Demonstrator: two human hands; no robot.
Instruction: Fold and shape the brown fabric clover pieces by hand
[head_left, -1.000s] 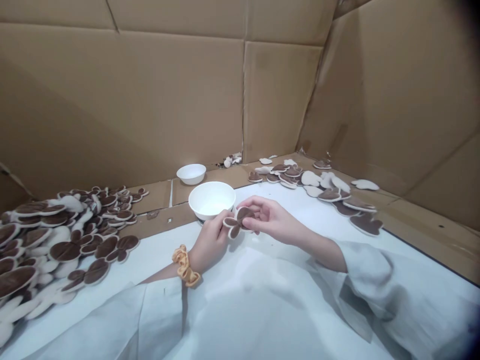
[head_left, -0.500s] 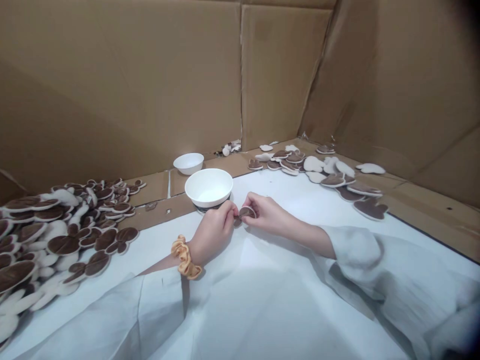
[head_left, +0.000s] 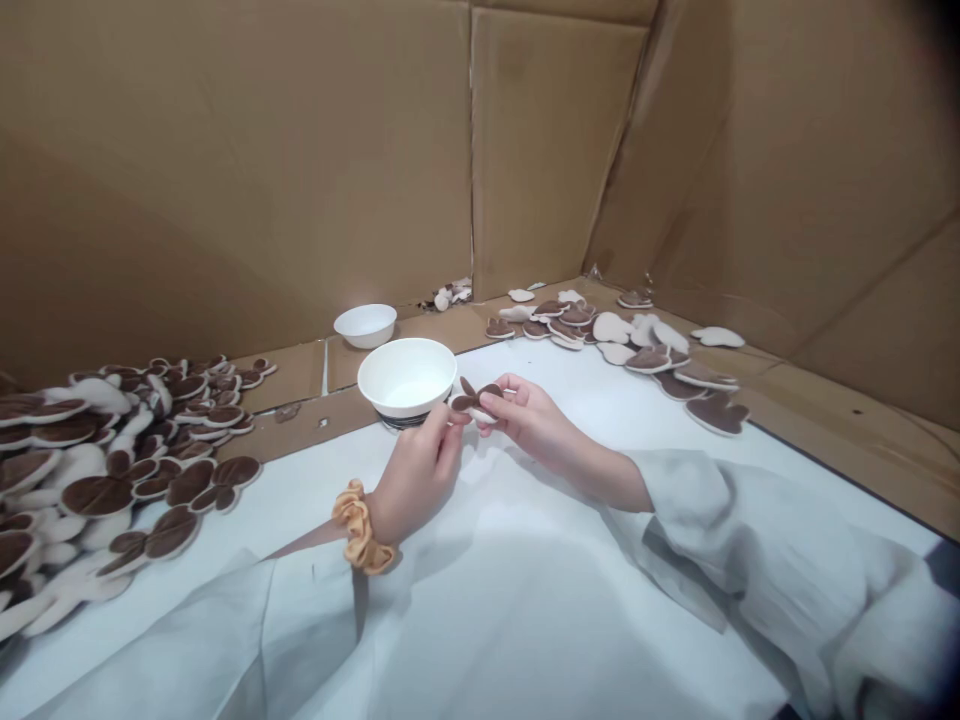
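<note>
Between my hands is a small brown fabric piece (head_left: pixel 472 400) with ear-like lobes and a pale edge, held above the white tabletop. My right hand (head_left: pixel 544 425) pinches its right side between thumb and fingers. At its left lower edge, the closed fingertips of my left hand (head_left: pixel 416 465) grip it; part of that grip is hidden behind the hand. A yellow scrunchie (head_left: pixel 363 528) circles my left wrist. Just beyond my left hand stands a white bowl (head_left: pixel 409 375), with something dark and striped around its base.
A second white bowl (head_left: pixel 366 326) stands behind the first. A large heap of brown-and-white fabric pieces (head_left: pixel 169 485) lies at left. More pieces (head_left: pixel 649 358) are scattered at back right. Cardboard walls (head_left: pixel 247 160) rise behind and at right. Small scraps (head_left: pixel 454 294) lie by the back wall.
The fabric piece has been turned and raised slightly, so its brown lobes now show upward. My hands have shifted a little with it, and the whole view has moved slightly.
</note>
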